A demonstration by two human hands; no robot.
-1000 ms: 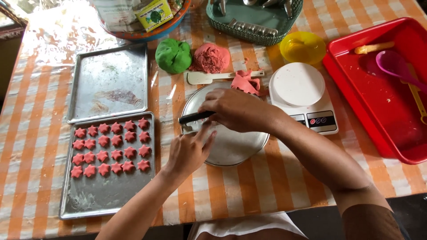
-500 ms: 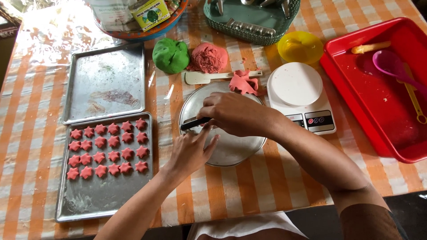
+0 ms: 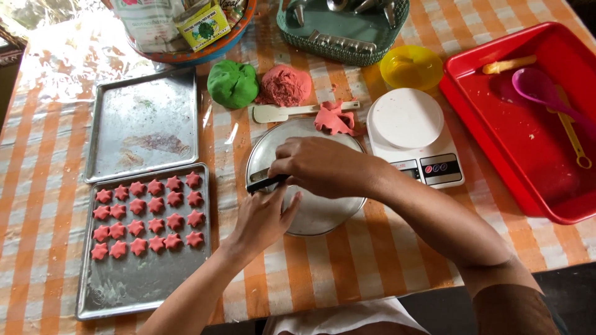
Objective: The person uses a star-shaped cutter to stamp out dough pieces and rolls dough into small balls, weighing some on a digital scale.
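Metal round plate (image 3: 323,217) sits under both hands; right hand (image 3: 320,166) fingers pinch a black-handled knife (image 3: 266,183), left hand (image 3: 264,217) fingers open.

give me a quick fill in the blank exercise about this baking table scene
1. The pink star-shaped dough pieces lie in rows on a metal ____.
2. Beside the pink dough ball sits a dough ball coloured ____.
3. The right hand holds a dark-handled tool over a round metal ____.
4. The purple spoon lies in a tray coloured ____.

Missing words: baking tray; green; plate; red
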